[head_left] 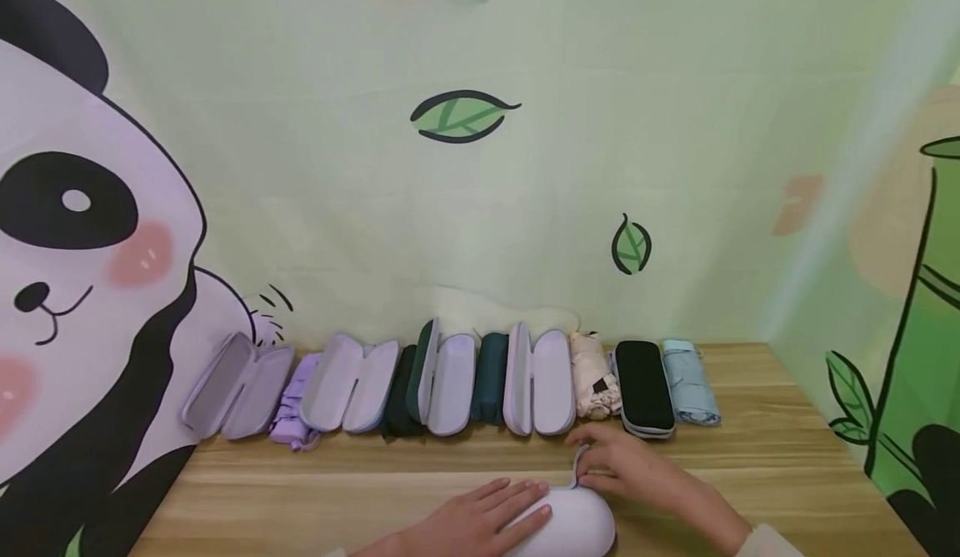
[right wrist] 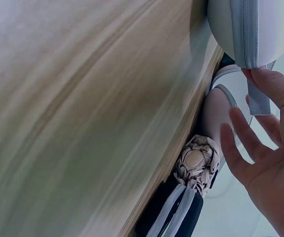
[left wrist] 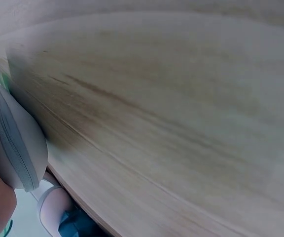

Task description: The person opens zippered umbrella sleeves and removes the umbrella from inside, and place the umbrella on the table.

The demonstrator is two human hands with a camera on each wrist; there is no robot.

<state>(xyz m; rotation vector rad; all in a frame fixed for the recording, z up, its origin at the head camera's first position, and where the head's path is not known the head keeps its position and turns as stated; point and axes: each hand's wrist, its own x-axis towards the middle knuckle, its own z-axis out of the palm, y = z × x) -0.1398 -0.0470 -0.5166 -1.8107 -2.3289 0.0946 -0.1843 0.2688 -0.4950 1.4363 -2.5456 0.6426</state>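
Note:
A white hard zip case point(head_left: 573, 524) lies at the front of the wooden table, with a grey zipper band round its side. My left hand point(head_left: 480, 519) rests on top of it, fingers stretched across the shell. At the case's far end my right hand point(head_left: 626, 465) pinches the grey strap point(right wrist: 259, 98) by the zipper between thumb and forefinger. Its other fingers spread loosely beside the strap in the right wrist view. The left wrist view shows the case point(left wrist: 31, 136) at its left edge, partly covered by my hand.
Along the table's back stand several unzipped cases, one being a lilac case point(head_left: 258, 394). Among them lie folded umbrellas: purple point(head_left: 296, 403), dark green point(head_left: 491, 378), beige point(head_left: 592, 373) and light blue point(head_left: 690, 382). A black case point(head_left: 645, 386) stands near the right end. A panda-printed cloth point(head_left: 300, 165) hangs behind.

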